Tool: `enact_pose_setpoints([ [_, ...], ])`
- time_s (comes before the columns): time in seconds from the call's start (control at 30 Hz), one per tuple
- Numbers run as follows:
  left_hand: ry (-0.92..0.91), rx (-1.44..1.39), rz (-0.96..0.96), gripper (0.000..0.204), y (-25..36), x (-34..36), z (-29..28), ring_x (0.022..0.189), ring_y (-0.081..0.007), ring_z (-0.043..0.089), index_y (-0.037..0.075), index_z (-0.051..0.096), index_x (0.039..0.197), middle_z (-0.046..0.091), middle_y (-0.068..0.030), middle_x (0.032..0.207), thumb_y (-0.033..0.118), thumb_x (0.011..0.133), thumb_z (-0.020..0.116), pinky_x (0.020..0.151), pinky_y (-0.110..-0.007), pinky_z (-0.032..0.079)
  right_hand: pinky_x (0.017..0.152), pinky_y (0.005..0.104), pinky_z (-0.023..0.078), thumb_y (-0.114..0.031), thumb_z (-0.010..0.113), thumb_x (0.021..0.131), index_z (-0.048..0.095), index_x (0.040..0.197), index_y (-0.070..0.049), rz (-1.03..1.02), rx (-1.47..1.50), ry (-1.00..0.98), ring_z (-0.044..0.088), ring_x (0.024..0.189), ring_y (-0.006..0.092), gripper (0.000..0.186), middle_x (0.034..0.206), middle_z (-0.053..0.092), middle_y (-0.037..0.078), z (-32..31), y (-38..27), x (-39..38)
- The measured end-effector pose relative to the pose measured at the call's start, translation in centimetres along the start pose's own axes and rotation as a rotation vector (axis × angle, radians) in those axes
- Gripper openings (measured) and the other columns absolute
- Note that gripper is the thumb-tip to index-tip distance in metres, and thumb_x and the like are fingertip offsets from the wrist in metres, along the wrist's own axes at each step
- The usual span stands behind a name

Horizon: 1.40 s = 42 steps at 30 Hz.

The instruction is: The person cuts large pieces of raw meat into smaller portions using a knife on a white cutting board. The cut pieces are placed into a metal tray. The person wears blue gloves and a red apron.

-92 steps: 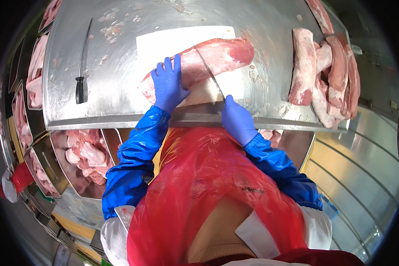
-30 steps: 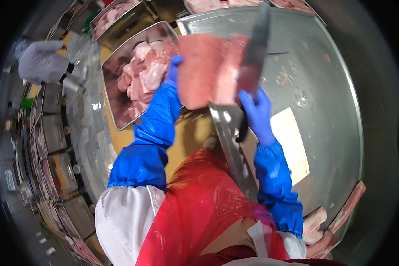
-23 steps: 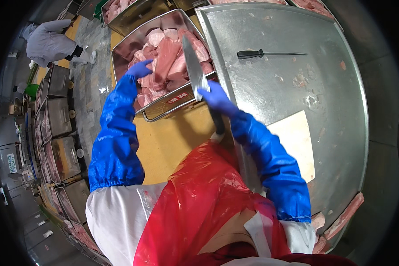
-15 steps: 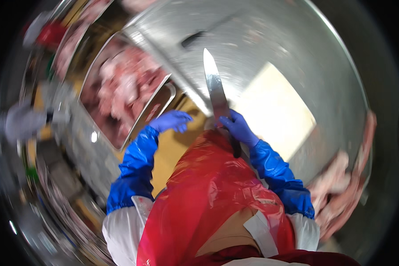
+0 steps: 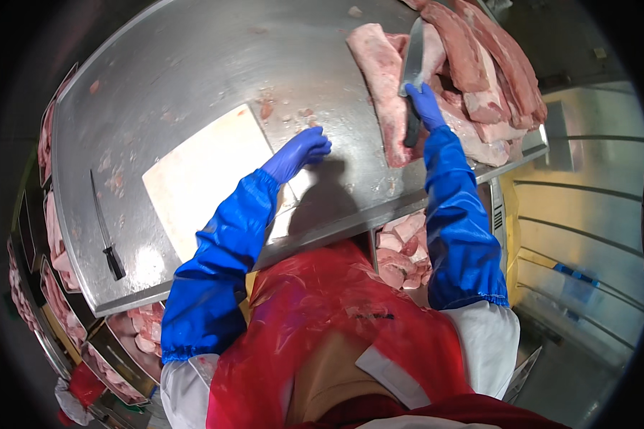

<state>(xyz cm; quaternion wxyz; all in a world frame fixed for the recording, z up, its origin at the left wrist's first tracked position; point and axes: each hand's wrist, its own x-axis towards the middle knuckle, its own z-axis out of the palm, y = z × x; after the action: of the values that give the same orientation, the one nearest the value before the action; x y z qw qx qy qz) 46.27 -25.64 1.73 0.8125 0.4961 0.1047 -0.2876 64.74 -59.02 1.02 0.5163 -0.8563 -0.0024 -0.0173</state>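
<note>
My right hand (image 5: 426,107), in a blue glove, grips a large knife (image 5: 412,63) with a broad blade and black handle. The blade points away from me, over pale pork slabs (image 5: 381,79) at the table's right end; whether it touches the meat, I cannot tell. To the left, my gloved left hand (image 5: 297,156) is over the steel table, fingers loosely bent and nothing visible in them. It is just right of a white cutting board (image 5: 206,175), partly covered by my left sleeve.
A thin black-handled knife (image 5: 106,239) lies at the left of the steel table (image 5: 186,64). Long pork pieces (image 5: 501,64) are piled far right. Below the table's near edge is cut meat (image 5: 404,250); meat trays (image 5: 114,365) and another person (image 5: 79,393) are lower left.
My view has swung right, bringing the pork pile into sight. My right hand carried the large knife from in front of my apron to over the pork. My left hand is now over the table.
</note>
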Motion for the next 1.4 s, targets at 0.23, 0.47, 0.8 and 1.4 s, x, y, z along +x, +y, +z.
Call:
enact_pose_setpoints([
  [0.23,0.318,-0.054,0.247,0.071,-1.8,12.1,1.1,0.119,-0.0244,0.055,0.001,0.034,0.144,0.054,-0.0157,0.133,0.036,0.09,0.065,0.1,-0.036,0.043,0.078,0.0311,0.049,-0.019,0.063,0.092,0.058,0.118,0.002,0.329,0.533,-0.365,0.061,0.085,0.0161,0.035,0.1,0.066,0.007,4.5,-1.8,-6.6],
  [0.47,0.033,0.317,0.143,0.077,0.6,6.0,1.9,0.124,-0.0265,0.05,-0.003,0.039,0.142,0.052,-0.0172,0.136,0.035,0.084,0.072,0.108,-0.037,0.037,0.076,0.0264,0.047,-0.014,0.058,0.094,0.058,0.116,-0.003,0.307,0.892,-0.246,0.057,0.084,0.01,0.025,0.097,0.062,0.002,9.0,-2.5,-14.4],
  [0.8,-0.012,0.049,-0.043,0.065,9.3,-15.1,-7.2,0.124,-0.0234,0.052,0.001,0.041,0.143,0.055,-0.0143,0.135,0.025,0.088,0.065,0.109,-0.032,0.037,0.064,0.0254,0.051,-0.018,0.06,0.095,0.051,0.116,-0.006,0.365,0.886,-0.517,0.057,0.078,0.0092,0.025,0.093,0.059,0.002,19.2,-16.8,-25.1],
  [1.4,1.004,1.772,0.116,0.112,-2.1,-32.2,-18.0,0.134,-0.0409,0.034,0.015,0.03,0.15,0.038,-0.0186,0.145,0.047,0.057,0.084,0.105,-0.067,0.026,0.06,0.0491,0.049,-0.019,0.053,0.095,0.051,0.112,-0.004,-0.601,-0.202,-0.339,0.064,0.071,0.0397,0.023,0.085,0.064,0.021,30.2,-25.5,-31.1],
])
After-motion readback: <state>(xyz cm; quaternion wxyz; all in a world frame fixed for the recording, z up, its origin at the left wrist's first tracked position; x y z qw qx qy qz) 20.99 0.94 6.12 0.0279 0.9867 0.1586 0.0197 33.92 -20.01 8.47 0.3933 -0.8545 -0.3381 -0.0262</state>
